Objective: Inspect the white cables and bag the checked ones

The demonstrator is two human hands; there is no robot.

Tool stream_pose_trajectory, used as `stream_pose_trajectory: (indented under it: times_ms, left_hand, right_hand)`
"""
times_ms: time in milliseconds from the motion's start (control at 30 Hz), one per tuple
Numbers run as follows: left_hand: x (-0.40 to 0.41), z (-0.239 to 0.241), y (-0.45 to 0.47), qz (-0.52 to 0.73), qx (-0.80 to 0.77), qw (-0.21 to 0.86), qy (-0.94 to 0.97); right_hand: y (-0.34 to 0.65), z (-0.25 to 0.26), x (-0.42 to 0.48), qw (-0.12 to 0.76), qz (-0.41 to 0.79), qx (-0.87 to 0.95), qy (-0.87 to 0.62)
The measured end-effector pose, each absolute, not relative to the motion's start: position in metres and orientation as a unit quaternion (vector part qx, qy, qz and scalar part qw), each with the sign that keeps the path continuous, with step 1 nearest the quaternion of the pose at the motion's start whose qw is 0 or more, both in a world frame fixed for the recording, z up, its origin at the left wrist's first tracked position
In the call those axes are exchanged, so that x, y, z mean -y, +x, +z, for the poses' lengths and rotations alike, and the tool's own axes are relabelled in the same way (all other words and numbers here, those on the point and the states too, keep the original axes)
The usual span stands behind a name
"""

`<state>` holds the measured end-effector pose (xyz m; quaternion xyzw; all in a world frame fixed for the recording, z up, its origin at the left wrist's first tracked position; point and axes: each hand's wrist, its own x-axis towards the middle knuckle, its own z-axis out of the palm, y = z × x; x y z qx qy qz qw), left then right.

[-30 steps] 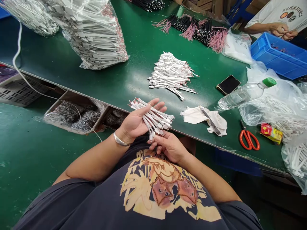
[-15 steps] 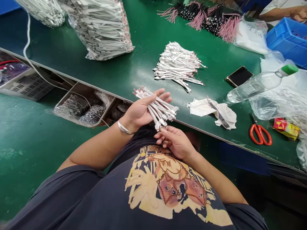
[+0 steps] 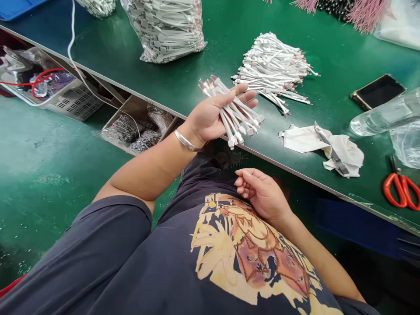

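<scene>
A bundle of short white cables [image 3: 241,124] with metal plugs at one end and reddish wire tips at the other lies across the palm of my left hand [image 3: 213,114]. The thumb rests over the bundle, while the other fingers stretch out beneath it. Lower down, in front of my shirt, my right hand [image 3: 262,190] is apart from the cables. Its fingers are curled with the thumb against the index finger, and nothing shows between them. Just beyond my left hand, a pile of similar white cables [image 3: 274,65] lies on the green table [image 3: 223,61].
Right of the pile are a phone [image 3: 377,92], a clear bottle [image 3: 387,113], a white cloth [image 3: 308,139] with metal tweezers [image 3: 331,148] on it, and red-handled scissors [image 3: 398,190]. A bag of cables [image 3: 167,30] stands at the back. Bins [image 3: 131,127] sit below the table's edge.
My right hand has come away from the plug ends of the bundle and is now lower. The left hand still holds the cables. The view has shifted leftward and down.
</scene>
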<state>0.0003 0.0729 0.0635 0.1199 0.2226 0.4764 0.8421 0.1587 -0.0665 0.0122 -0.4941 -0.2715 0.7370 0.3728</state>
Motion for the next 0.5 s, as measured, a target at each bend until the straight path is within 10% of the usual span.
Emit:
stream_pose_trajectory:
  times_ms: [300, 500]
  left_hand:
    - [-0.090, 0.074, -0.004, 0.466, -0.218, 0.845, 0.143]
    - [-0.095, 0.078, -0.003, 0.464, -0.229, 0.840, 0.163]
  right_hand:
    - [0.200, -0.034, 0.070, 0.084, 0.564, 0.650, -0.502]
    - [0.187, -0.056, 0.056, 0.046, 0.423, 0.703, -0.570]
